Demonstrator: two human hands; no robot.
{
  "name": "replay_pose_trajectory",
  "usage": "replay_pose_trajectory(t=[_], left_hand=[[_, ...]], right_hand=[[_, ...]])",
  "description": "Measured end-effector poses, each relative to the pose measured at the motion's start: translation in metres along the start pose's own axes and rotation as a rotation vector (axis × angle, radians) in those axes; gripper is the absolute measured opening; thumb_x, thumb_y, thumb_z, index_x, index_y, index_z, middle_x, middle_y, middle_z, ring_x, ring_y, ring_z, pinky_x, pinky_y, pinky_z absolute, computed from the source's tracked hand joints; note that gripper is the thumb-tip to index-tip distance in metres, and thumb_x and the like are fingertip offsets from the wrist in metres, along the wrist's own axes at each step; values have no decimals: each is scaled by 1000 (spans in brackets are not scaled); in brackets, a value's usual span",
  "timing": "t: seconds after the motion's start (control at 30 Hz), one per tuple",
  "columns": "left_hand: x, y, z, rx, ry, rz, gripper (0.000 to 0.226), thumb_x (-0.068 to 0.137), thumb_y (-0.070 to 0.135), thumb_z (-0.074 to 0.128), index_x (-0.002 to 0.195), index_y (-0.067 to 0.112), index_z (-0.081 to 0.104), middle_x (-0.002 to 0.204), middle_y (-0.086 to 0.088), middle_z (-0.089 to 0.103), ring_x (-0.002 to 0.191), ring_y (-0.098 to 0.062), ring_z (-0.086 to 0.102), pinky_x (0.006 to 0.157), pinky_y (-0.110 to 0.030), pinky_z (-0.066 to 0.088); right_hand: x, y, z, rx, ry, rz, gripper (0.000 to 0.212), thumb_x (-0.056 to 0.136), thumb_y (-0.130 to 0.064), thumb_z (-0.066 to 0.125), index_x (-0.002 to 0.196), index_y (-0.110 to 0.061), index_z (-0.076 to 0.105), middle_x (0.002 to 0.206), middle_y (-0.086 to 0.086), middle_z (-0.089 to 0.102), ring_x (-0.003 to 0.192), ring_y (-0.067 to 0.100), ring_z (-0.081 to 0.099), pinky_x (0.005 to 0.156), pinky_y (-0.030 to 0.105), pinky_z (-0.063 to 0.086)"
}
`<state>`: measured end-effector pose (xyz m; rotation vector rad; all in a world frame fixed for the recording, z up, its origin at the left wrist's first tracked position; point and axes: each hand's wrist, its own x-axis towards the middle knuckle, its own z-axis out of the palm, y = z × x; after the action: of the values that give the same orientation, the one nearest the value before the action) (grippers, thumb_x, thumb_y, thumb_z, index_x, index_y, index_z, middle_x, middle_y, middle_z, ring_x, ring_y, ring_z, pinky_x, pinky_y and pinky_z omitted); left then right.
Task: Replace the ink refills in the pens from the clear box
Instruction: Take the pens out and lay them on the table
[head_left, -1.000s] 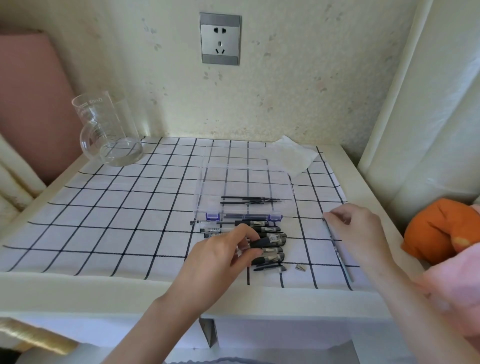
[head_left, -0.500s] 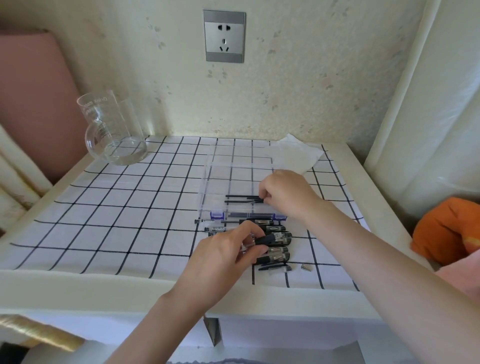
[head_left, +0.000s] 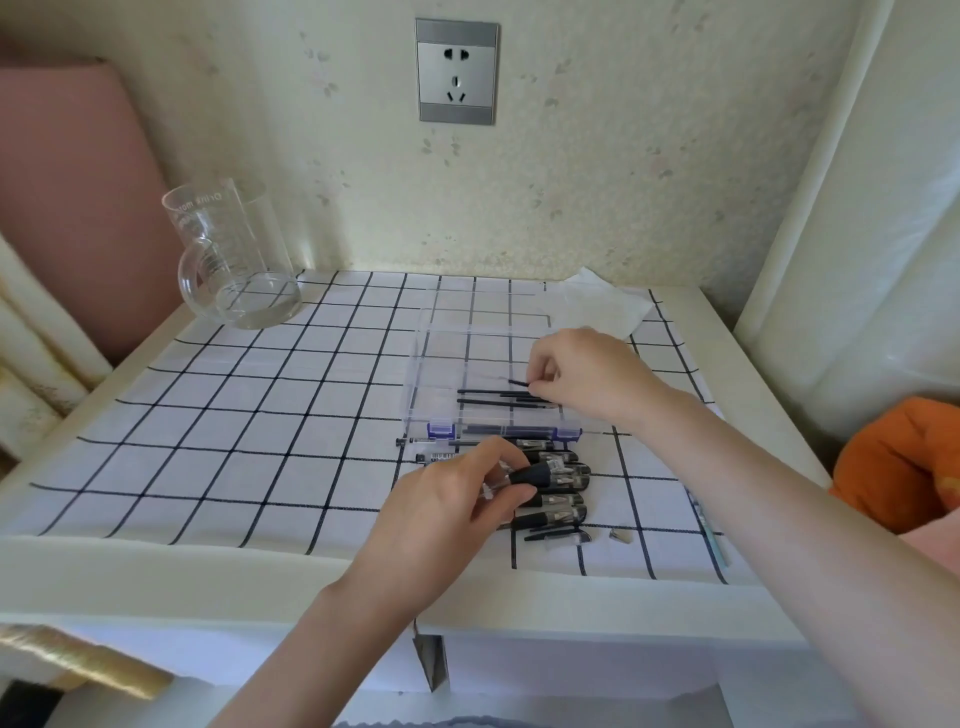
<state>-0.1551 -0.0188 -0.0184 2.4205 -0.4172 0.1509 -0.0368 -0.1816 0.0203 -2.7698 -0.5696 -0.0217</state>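
pinching a refill (head_left: 518, 383) inside the clear box (head_left: 441, 358) at frame centre, the right hand (head_left: 587, 379) is fetching new ink; the left hand (head_left: 447, 514) is gripping a pen (head_left: 558, 475) just below. next, likely: aligning refill with pen.

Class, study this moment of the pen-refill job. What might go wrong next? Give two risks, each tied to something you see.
1. The right hand pinches a thin refill by its end in the clear box; it might slip and drop.
2. A small metal tip lies loose near the table's front edge; a passing arm might knock it off.
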Motion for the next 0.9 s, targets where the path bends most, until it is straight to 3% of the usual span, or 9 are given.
replay_pose_trajectory(t=[0.1,0.2,0.33,0.4,0.5,0.63,0.9], left_hand=[[-1,-3,-2,-17,15,-14,20,87,45,51,103,34,51,69,23,53,63,1,55,58,-17,44],[-2,-4,-3,-45,23,-23,19,86,45,52,102,35,51,71,20,57,67,-2,58,56,-19,47],[-2,-5,-5,-115,45,-42,11,86,41,54,95,36,51,68,17,60,60,1,53,55,-19,42],[-2,-4,-5,-155,47,-52,9,86,39,55,93,36,51,67,16,61,56,0,52,55,-21,43],[-1,-2,-4,-196,41,-65,8,87,38,56,91,36,50,67,14,62,54,-2,53,56,-23,47],[-1,0,-3,-249,33,-74,9,87,34,57,90,34,49,67,11,63,52,-2,53,52,-14,40],[-2,3,-1,-300,4,-96,9,87,35,57,89,36,48,68,8,64,52,-3,55,51,-11,39]], right_hand=[[-25,-4,-19,492,89,66,16,83,-12,63,93,-22,70,71,-8,60,63,6,50,62,19,40],[-61,-11,-31,803,170,96,24,84,-6,57,87,-24,73,63,-10,58,58,3,49,62,11,43],[-104,-18,-35,1092,13,132,17,78,-10,69,91,-20,74,73,1,62,72,8,59,78,22,50],[-117,-18,-32,1141,-23,103,29,70,-14,77,97,-23,72,78,-4,66,79,7,62,80,18,51],[-123,-17,-20,1124,214,117,17,74,-22,65,89,-22,74,67,-2,64,66,10,58,70,16,50],[-121,-9,-9,1222,487,212,19,83,-24,55,84,-11,69,63,2,61,56,15,49,53,19,44],[-115,-8,-4,1364,665,239,22,97,-15,42,83,-11,58,60,-3,60,56,11,48,52,17,43]])
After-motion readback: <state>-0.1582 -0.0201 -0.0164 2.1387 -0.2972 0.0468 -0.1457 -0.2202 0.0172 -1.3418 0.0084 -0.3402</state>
